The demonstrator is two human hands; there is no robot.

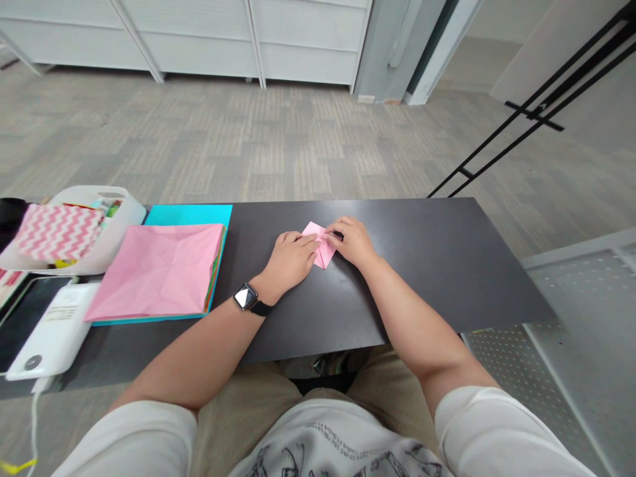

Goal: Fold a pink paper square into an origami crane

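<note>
A small folded piece of pink origami paper lies on the dark table, turned corner-on like a diamond, with crease lines on its face. My left hand, with a black watch on its wrist, rests flat over the paper's left side, fingers stretched out and pressing on it. From the other side, my right hand has its thumb and index finger closed at the paper's right edge, the other fingers curled. Both hands cover parts of the paper.
Left of my hands, a large creased pink sheet tops a stack of coloured paper with a blue sheet. Beyond are a white basket holding a pink zigzag-patterned cloth, a white power bank and a phone. The dark table ends at right.
</note>
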